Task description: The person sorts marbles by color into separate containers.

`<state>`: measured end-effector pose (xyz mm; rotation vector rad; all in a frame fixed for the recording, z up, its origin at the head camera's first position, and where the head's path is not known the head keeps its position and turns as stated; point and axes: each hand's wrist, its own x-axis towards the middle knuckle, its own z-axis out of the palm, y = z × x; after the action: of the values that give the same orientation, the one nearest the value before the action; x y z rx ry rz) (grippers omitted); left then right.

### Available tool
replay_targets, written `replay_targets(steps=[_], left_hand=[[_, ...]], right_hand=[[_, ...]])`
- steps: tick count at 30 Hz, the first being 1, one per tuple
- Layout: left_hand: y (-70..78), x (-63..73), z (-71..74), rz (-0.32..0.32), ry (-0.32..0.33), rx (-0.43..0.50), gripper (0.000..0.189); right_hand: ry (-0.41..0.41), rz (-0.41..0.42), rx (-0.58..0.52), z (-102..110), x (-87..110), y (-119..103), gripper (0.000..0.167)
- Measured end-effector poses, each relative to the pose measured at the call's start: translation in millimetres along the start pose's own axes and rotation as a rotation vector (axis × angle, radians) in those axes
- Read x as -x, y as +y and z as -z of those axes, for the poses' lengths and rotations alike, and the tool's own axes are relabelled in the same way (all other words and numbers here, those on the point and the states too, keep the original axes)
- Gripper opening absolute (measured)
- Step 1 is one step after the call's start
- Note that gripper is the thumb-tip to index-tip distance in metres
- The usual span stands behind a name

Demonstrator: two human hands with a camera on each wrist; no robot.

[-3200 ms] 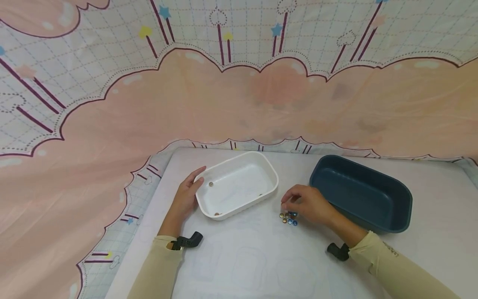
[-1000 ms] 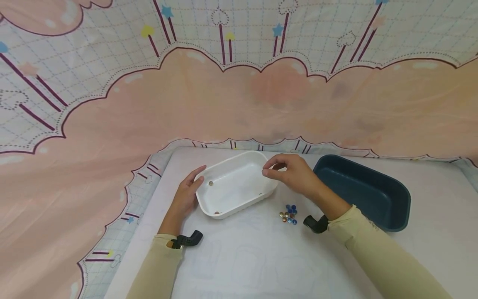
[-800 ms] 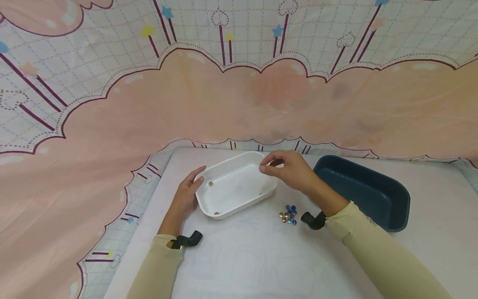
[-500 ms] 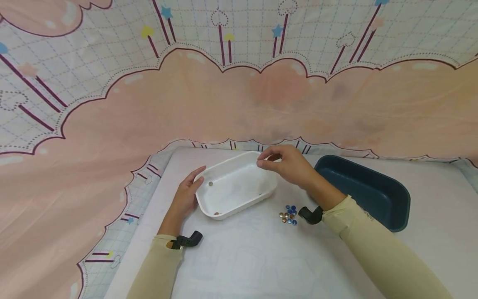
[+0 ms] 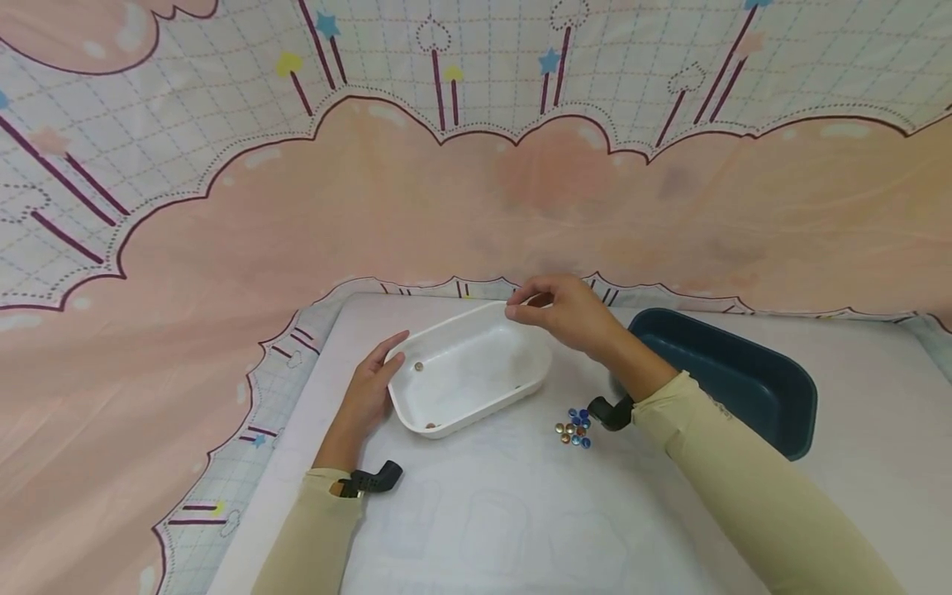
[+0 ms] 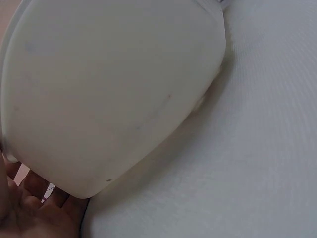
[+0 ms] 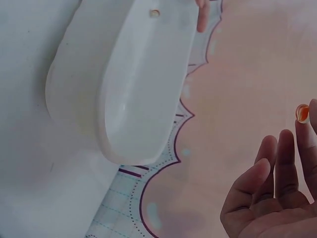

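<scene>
In the head view my left hand (image 5: 369,378) grips the left end of a white plastic tray (image 5: 470,420), thumb over the rim. The left wrist view shows the outside of the tray (image 6: 114,99) with fingers (image 6: 58,210) of that hand at its lower corner. A few small marbles (image 5: 419,366) lie inside the tray. Over the tray's far right corner, my right hand (image 5: 568,316) has thumb and forefinger brought together. An orange swirled glass marble (image 7: 302,113) is pinched at those fingertips in the right wrist view, partly cut off by the frame.
On the white table, right of the tray, sits a cluster of blue and amber marbles (image 5: 573,428). A dark blue tray (image 5: 802,413) stands at the right, partly hidden by my right forearm. A patterned curtain (image 5: 476,207) hangs behind the table.
My right hand has gone from the marble cluster to the white tray, drifting upward and slightly left over the last second. My left hand keeps its grip on the tray.
</scene>
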<state>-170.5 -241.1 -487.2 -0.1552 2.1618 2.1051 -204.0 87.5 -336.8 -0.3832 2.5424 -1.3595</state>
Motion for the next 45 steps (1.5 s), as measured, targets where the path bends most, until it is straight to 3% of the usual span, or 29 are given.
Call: replay_targets(steps=[15, 45], left_hand=[[2.2, 2.9, -0.5, 0.009, -0.005, -0.001, 0.046], [1.5, 1.9, -0.5, -0.010, -0.001, -0.023, 0.046]], right_hand=[[-0.012, -0.021, -0.052, -6, -11.4, -2, 0.019], [-0.019, -0.054, -0.045, -11, -15.8, -6, 0.019]])
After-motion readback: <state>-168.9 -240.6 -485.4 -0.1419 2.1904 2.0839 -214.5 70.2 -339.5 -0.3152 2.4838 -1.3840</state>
